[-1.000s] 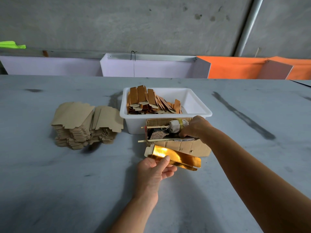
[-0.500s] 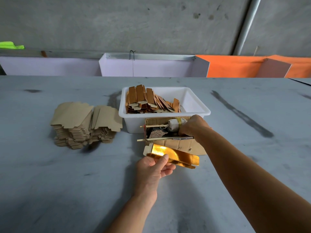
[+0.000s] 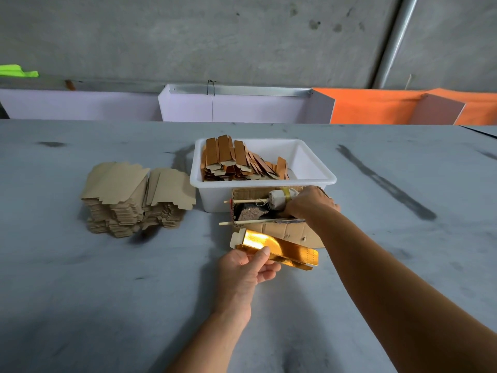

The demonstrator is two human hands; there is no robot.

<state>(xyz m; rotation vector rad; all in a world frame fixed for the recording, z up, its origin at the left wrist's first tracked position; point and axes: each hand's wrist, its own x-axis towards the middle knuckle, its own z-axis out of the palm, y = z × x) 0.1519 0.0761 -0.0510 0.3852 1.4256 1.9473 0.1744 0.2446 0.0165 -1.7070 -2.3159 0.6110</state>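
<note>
Glossy gold carton (image 3: 279, 247) is pinched by left grip (image 3: 246, 273); right grip (image 3: 309, 203), in corrugated box (image 3: 282, 231), hides its closure.

A tub (image 3: 332, 181) on the surface (image 3: 107, 292) holds folded boxes (image 3: 236, 162). A card pile (image 3: 134, 197) lies left of it. An open box (image 3: 285, 232) stands before it, a long sleeve (image 3: 285, 249) nearer still.

The gold foil carton (image 3: 279, 247) I pinch in my left hand (image 3: 247, 267) is long, narrow and half-folded, shiny side up, with a white tab at its left end. It lies just before the open cardboard box (image 3: 282, 231), where my right hand (image 3: 309, 201) touches a white wrapped bundle (image 3: 278, 199).
</note>
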